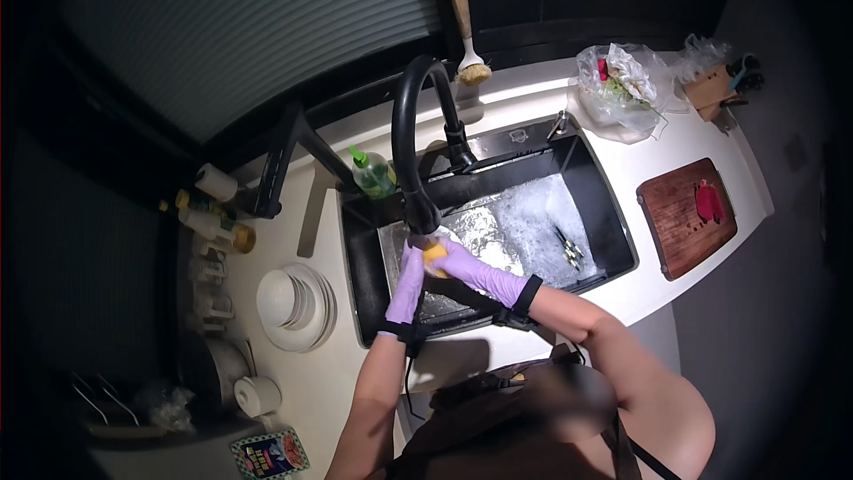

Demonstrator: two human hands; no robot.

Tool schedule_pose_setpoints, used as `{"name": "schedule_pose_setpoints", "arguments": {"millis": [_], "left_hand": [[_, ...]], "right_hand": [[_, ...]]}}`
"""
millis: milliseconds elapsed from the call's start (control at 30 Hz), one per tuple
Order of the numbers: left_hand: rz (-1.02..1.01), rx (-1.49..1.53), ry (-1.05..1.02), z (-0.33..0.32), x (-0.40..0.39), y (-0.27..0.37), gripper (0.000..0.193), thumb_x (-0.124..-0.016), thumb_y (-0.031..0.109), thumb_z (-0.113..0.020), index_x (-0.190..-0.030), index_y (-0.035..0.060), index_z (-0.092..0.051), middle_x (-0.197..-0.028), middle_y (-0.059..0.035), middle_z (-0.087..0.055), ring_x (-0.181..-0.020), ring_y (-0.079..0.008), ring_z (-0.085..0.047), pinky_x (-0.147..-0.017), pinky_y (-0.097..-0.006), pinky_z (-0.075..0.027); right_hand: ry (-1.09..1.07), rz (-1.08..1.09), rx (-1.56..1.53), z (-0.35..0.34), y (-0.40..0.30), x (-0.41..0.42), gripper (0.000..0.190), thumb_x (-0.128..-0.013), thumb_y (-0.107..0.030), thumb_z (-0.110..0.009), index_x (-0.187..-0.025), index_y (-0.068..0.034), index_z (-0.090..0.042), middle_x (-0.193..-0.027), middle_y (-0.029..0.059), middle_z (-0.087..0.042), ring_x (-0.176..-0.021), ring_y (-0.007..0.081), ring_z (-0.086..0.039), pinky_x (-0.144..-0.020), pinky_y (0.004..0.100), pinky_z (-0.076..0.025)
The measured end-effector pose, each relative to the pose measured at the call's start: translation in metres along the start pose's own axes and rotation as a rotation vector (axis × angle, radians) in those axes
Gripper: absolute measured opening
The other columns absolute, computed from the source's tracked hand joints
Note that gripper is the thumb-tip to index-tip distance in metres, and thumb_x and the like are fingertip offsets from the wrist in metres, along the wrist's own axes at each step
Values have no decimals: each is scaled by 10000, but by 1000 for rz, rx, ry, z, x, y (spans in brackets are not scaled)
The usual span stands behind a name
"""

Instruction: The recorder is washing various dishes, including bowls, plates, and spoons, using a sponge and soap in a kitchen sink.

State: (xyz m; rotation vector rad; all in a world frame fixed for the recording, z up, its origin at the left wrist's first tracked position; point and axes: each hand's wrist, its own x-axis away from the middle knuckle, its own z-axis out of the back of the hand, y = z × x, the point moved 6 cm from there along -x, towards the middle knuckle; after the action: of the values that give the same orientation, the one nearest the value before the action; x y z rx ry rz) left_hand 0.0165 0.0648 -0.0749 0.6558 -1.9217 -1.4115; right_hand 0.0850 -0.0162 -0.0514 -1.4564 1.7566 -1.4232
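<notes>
Both of my hands wear lilac gloves and meet over the black sink (600, 180), just under the spout of the black faucet (403, 127). My right hand (470, 270) is closed on a yellow sponge (434, 253). My left hand (406, 287) is close against the sponge's left side; what its fingers hold is hidden. A blurred whitish patch shows between the hands and the spout, too unclear to name. Foamy water (533, 213) fills the right part of the sink, and several dark-handled utensils (570, 250) with shiny ends lie in it.
Left of the sink stand stacked white bowls (276, 297) on plates (326, 320). A green-topped soap bottle (373, 173) is behind the sink's left corner. To the right are a wooden cutting board (680, 227), a plastic bag of scraps (620, 97) and a knife block (706, 90). A brush (466, 27) hangs behind.
</notes>
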Motion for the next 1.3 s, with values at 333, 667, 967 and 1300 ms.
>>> {"name": "schedule_pose_setpoints", "arguments": {"millis": [333,667,967,1300], "left_hand": [[83,-206,-41,23,1,7,421,-862,396,-437,-1056,34,-531,-979,-63,-564,-891,-155,-511,-768,-284,-405],[91,-336,-37,8,-9,7,447,-856,416,-435,-1041,25,-550,-976,-79,-585,-885,-166,-533,-751,-299,-416],[130,-793,134,-2,-4,12,450,-840,424,-489,-1081,49,-554,-1026,-61,-576,-899,-179,-550,-732,-332,-444],[510,155,-232,-14,-3,-6,448,-834,401,-527,-1109,49,-499,-998,-65,-585,-850,-153,-592,-737,-278,-494]], "right_hand": [[-696,1202,1861,-23,-35,21,78,-715,-156,-520,-780,-120,-542,-825,42,-551,-771,195,-560,-694,323,-438],[-382,943,1719,-8,-62,17,268,-677,-189,-588,-933,-110,-572,-871,71,-538,-914,233,-505,-777,348,-417],[-66,-169,674,9,15,-20,406,-760,-226,-527,-1114,-32,-484,-950,179,-586,-900,305,-583,-749,368,-456],[-117,-32,668,9,-36,-9,390,-739,-63,-555,-1126,-67,-504,-1022,153,-568,-913,270,-579,-768,324,-467]]}}
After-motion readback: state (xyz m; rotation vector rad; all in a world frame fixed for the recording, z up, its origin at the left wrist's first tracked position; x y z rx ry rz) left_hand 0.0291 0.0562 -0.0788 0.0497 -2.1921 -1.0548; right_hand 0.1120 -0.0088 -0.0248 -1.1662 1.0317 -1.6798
